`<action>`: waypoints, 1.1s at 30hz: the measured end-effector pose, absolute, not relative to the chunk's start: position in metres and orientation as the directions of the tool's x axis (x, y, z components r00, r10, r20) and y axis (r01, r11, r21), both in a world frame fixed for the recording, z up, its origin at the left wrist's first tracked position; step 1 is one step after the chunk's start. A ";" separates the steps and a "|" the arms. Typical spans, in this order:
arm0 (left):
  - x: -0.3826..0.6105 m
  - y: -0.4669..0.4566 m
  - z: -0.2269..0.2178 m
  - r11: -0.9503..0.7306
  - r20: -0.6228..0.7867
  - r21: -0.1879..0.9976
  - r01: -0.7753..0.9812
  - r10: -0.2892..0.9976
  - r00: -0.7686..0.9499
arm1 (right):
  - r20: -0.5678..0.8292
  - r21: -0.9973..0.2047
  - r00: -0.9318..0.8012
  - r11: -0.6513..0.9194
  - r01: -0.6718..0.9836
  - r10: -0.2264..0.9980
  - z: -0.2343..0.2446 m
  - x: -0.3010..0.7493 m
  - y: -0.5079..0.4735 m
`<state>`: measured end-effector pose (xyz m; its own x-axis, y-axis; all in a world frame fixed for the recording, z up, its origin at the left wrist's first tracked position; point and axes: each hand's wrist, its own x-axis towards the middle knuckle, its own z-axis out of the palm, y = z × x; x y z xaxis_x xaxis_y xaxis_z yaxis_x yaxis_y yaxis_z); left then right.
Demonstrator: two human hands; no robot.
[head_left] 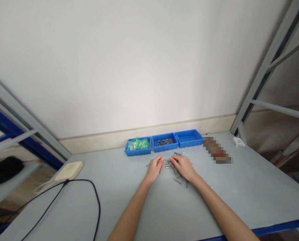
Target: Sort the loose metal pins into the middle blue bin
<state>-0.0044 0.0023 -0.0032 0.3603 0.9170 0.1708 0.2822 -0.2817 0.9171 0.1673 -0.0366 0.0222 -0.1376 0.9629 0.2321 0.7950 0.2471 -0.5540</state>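
My left hand (154,169) is closed on the table, thumb and fingers pressed together; anything between them is too small to make out. Facing it, my right hand (184,166) also has its fingertips drawn together in a pinch, and what they hold is hidden. Loose thin metal pieces (177,181), like small screws or pins, lie scattered between, in front of and partly under the hands. Behind them stands a blue tray (165,149) with a pile of similar metal pieces in it.
A blue tray (138,154) with green plastic packets stands at left, and another blue tray (189,144) at right. Further right are a blurred-out brown object (217,150) and a white plug adapter (239,142). A white box (69,170) and black cable (96,194) lie at left.
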 end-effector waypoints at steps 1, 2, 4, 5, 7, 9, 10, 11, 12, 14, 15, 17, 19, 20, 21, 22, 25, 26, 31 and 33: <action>-0.005 0.003 -0.003 -0.275 0.167 0.920 0.280 0.919 0.356 | 0.230 -0.568 -0.134 0.244 0.786 0.964 0.022 0.168 -0.036; -0.005 0.003 -0.004 -0.263 0.158 0.924 0.276 0.923 0.351 | 0.229 -0.586 -0.130 0.243 0.773 0.965 0.021 0.168 -0.036; -0.005 0.004 -0.004 -0.228 0.132 0.938 0.263 0.932 0.338 | 0.232 -0.624 -0.124 0.245 0.742 0.965 0.020 0.169 -0.035; -0.004 0.004 -0.004 -0.211 0.119 0.944 0.255 0.935 0.333 | 0.235 -0.638 -0.122 0.247 0.729 0.964 0.019 0.169 -0.035; -0.004 0.005 -0.004 -0.195 0.108 0.951 0.241 0.937 0.332 | 0.239 -0.649 -0.119 0.249 0.719 0.964 0.019 0.170 -0.035; -0.004 0.004 -0.003 -0.209 0.121 0.949 0.237 0.933 0.338 | 0.236 -0.636 -0.117 0.244 0.732 0.965 0.019 0.169 -0.035; -0.004 0.004 -0.003 -0.223 0.133 0.945 0.238 0.930 0.343 | 0.234 -0.622 -0.118 0.242 0.745 0.965 0.020 0.169 -0.036; -0.004 0.003 -0.003 -0.238 0.145 0.941 0.242 0.926 0.347 | 0.233 -0.606 -0.120 0.241 0.759 0.965 0.020 0.168 -0.036; -0.004 0.003 -0.003 -0.251 0.155 0.936 0.248 0.924 0.350 | 0.233 -0.589 -0.125 0.242 0.771 0.964 0.020 0.168 -0.036; -0.005 0.002 -0.003 -0.268 0.169 0.928 0.258 0.921 0.351 | 0.239 -0.564 -0.133 0.249 0.787 0.962 0.021 0.167 -0.036; -0.005 0.002 -0.003 -0.271 0.170 0.927 0.259 0.921 0.351 | 0.242 -0.561 -0.133 0.251 0.789 0.961 0.021 0.167 -0.036; -0.005 0.003 -0.004 -0.259 0.163 0.933 0.250 0.923 0.349 | 0.248 -0.573 -0.126 0.251 0.780 0.960 0.020 0.167 -0.036; -0.004 0.003 -0.004 -0.235 0.145 0.944 0.233 0.926 0.349 | 0.256 -0.595 -0.118 0.253 0.763 0.959 0.019 0.167 -0.036; -0.004 0.004 -0.004 -0.223 0.136 0.949 0.224 0.927 0.349 | 0.260 -0.603 -0.117 0.257 0.755 0.958 0.019 0.167 -0.036; -0.004 0.004 -0.004 -0.213 0.129 0.953 0.216 0.928 0.349 | 0.265 -0.609 -0.117 0.260 0.750 0.957 0.019 0.168 -0.036; -0.004 0.004 -0.003 -0.208 0.125 0.956 0.209 0.928 0.350 | 0.268 -0.610 -0.116 0.261 0.748 0.956 0.019 0.168 -0.036; -0.004 0.003 -0.002 -0.223 0.139 0.952 0.208 0.924 0.355 | 0.264 -0.593 -0.112 0.253 0.765 0.958 0.020 0.167 -0.037; -0.004 0.003 -0.002 -0.236 0.149 0.948 0.215 0.923 0.356 | 0.260 -0.580 -0.116 0.251 0.775 0.959 0.020 0.167 -0.037; -0.004 0.004 -0.004 -0.257 0.164 0.938 0.234 0.921 0.353 | 0.235 -0.533 -0.114 0.226 0.815 0.965 0.021 0.166 -0.037; -0.004 0.005 -0.005 -0.240 0.152 0.944 0.228 0.926 0.346 | 0.234 -0.551 -0.108 0.223 0.804 0.966 0.020 0.166 -0.037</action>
